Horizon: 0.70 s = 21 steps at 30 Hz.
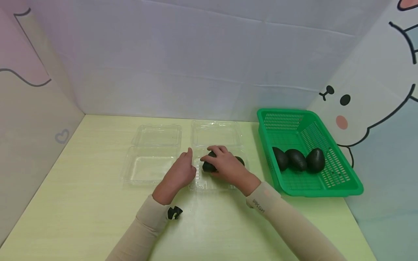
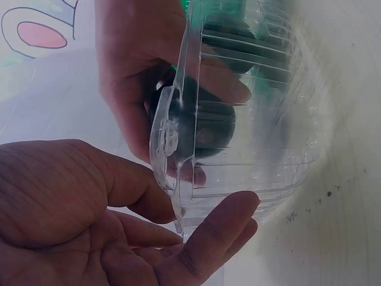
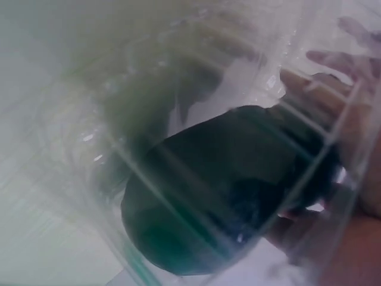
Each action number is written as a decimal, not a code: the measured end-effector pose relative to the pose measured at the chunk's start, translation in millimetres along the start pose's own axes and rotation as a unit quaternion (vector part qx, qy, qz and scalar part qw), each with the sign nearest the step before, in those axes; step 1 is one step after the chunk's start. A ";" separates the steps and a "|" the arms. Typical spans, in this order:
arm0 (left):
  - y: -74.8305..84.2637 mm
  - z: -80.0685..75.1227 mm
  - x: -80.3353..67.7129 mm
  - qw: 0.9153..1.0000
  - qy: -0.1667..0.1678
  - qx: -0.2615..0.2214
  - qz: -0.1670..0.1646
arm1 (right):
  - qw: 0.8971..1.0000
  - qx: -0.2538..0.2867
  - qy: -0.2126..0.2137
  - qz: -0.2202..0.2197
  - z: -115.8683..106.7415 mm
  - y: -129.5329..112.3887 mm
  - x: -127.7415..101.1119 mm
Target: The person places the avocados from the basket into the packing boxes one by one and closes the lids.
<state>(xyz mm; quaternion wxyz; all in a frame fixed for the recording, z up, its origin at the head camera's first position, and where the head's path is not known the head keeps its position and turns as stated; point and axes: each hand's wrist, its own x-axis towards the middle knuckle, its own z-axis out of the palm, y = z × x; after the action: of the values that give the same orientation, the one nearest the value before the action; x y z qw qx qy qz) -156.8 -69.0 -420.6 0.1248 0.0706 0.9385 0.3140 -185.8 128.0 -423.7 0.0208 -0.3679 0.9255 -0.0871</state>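
Avocado (image 1: 209, 166), dark green and bumpy, sits in your clear clamshell (image 1: 213, 186). Right hand (image 1: 228, 165) fingers curl around it. Left hand (image 1: 179, 173) fingers lie straight against the clamshell's edge.

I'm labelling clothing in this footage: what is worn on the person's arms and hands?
Both hands, left hand and right hand, are bare. Snug beige sleeves reach the wrists; the right sleeve carries small dark lettering, and a small black device sits at the left cuff.

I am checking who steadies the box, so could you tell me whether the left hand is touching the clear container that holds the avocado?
Touching: in the left wrist view, the left hand has fingers against the clear container.
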 end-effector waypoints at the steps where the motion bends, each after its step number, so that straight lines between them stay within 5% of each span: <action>1: -0.2 0.0 0.0 1.000 0.000 0.000 0.000 | 1.000 -0.006 0.000 -0.001 0.7 0.0 0.0; 21: 1.4 0.7 0.0 1.000 -0.002 -0.004 -0.004 | 0.999 -0.054 0.000 0.000 8.6 -0.6 -2.2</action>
<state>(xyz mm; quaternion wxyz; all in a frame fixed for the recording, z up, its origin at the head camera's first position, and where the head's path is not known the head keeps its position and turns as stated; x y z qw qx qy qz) -156.6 -67.5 -420.3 0.1281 0.0672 0.9373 0.3171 -182.9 127.8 -432.1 0.0013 -0.3684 0.9289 -0.0373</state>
